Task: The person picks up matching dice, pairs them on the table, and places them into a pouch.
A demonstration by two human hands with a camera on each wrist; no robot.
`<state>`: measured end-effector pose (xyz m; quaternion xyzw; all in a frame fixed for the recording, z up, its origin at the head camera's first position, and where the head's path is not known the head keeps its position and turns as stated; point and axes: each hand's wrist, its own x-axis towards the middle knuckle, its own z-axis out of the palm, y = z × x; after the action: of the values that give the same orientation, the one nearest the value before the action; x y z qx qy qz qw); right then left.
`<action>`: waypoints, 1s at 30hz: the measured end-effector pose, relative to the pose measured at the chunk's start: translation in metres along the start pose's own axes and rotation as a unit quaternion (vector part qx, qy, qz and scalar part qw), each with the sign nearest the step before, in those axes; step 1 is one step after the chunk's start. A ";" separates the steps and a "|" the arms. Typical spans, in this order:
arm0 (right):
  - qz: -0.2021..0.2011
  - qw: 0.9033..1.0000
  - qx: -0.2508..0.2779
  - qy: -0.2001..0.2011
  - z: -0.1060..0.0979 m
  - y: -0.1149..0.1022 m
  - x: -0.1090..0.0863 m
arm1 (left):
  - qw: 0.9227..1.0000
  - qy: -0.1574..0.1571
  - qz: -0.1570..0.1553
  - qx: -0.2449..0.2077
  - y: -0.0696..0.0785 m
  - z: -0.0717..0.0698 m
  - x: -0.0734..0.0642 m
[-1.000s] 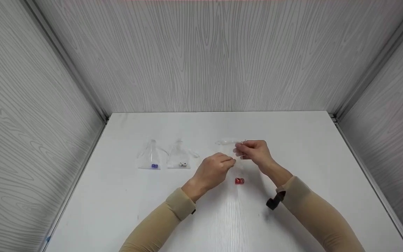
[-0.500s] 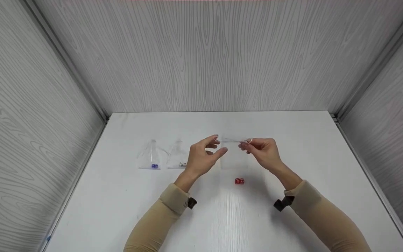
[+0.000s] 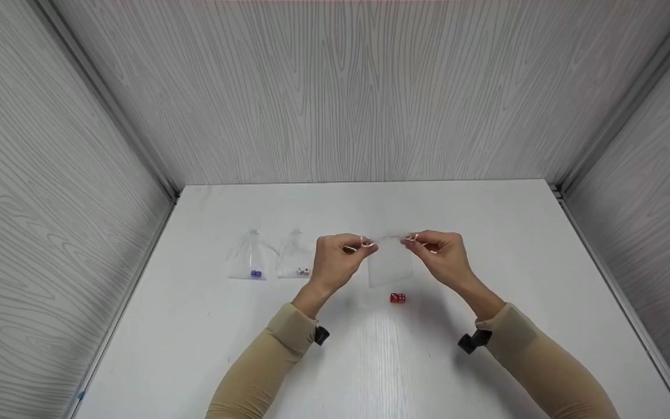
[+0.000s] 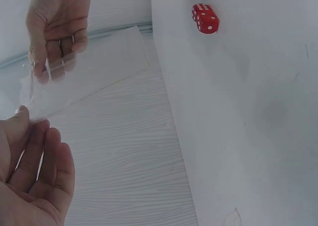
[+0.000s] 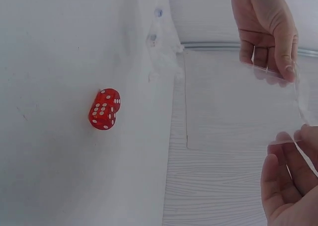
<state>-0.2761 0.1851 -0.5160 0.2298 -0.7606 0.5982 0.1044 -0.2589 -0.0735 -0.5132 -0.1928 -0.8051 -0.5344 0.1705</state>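
Observation:
A clear drawstring bag point(image 3: 390, 267) hangs flat between my hands above the table. My left hand point(image 3: 335, 265) pinches its top left corner and white cord between thumb and fingers. My right hand point(image 3: 444, 259) pinches the top right corner the same way. Nothing shows inside the bag, whose see-through sheet point(image 5: 228, 102) is stretched out in the right wrist view. Just below it, two red dice point(image 3: 398, 298) with white dots sit side by side on the table. The left wrist view also has the red dice point(image 4: 205, 19), apart from the bag.
To the left lie two more clear drawstring bags. One bag point(image 3: 248, 250) has blue dice point(image 3: 256, 273) at its bottom; the other bag point(image 3: 294, 253), partly behind my left hand, has white dice point(image 3: 303, 271). Grey wood-patterned panels point(image 3: 335, 93) enclose the white table point(image 3: 195, 349).
My left hand has moved left and up from near the bag's lower part to its top left corner and pinched it. The bag is now spread between both hands.

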 end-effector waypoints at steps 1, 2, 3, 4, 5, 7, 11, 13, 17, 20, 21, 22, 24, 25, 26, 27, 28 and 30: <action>-0.004 1.000 0.000 0.001 0.000 0.000 -0.001 | 1.000 -0.001 0.001 -0.003 0.000 0.000 0.000; -0.009 1.000 0.004 0.004 -0.001 0.000 -0.001 | 1.000 -0.001 0.002 -0.004 0.000 0.000 0.001; -0.016 1.000 0.009 0.006 -0.001 0.000 -0.002 | 1.000 0.000 0.004 -0.005 0.000 0.000 0.001; -0.023 1.000 0.016 0.009 -0.002 0.001 -0.002 | 1.000 0.003 0.007 -0.007 0.000 0.000 0.001; -0.033 0.999 0.022 0.012 -0.002 0.001 -0.002 | 1.000 0.007 0.010 -0.009 0.000 -0.001 0.001; -0.053 0.998 0.030 0.012 -0.003 0.002 -0.002 | 1.000 0.015 0.018 -0.015 -0.001 -0.002 0.001; -0.090 0.995 0.034 0.001 -0.003 0.003 -0.001 | 0.999 0.020 0.030 -0.027 -0.002 -0.002 0.001; -0.101 0.994 0.036 -0.003 -0.003 0.003 0.000 | 0.999 0.016 0.033 -0.028 -0.001 -0.002 0.001; -0.107 0.994 0.025 -0.001 -0.001 0.001 0.001 | 0.999 0.015 0.037 -0.022 0.000 0.000 0.001; -0.104 0.994 -0.003 0.012 0.000 -0.001 0.000 | 0.999 0.013 0.026 -0.021 0.001 0.000 0.000; -0.102 0.995 -0.011 0.017 0.001 -0.001 -0.001 | 1.000 0.006 0.018 -0.024 0.001 0.000 -0.001; -0.098 0.995 -0.019 0.023 0.001 -0.001 -0.002 | 1.000 -0.003 0.009 -0.026 0.001 0.000 -0.001; -0.089 0.995 -0.031 0.032 0.002 -0.002 -0.003 | 0.999 -0.028 -0.010 -0.032 0.001 -0.001 -0.003; -0.084 0.995 -0.034 0.033 0.002 -0.001 -0.004 | 0.998 -0.044 -0.016 -0.035 0.000 0.000 -0.004; -0.079 0.996 -0.034 0.033 0.002 -0.001 -0.004 | 0.997 -0.059 -0.020 -0.037 0.000 0.000 -0.004; -0.076 0.996 -0.035 0.033 0.002 -0.001 -0.005 | 0.996 -0.072 -0.022 -0.038 -0.001 0.001 -0.005; -0.075 0.996 -0.036 0.032 0.003 -0.001 -0.005 | 0.996 -0.081 -0.020 -0.037 -0.001 0.002 -0.005; -0.077 0.996 -0.040 0.029 0.003 0.000 -0.006 | 0.995 -0.090 -0.011 -0.036 -0.002 0.003 -0.005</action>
<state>-0.2701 0.1836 -0.5192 0.2658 -0.7605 0.5641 0.1812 -0.2560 -0.0716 -0.5184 -0.2372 -0.7998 -0.5450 0.0842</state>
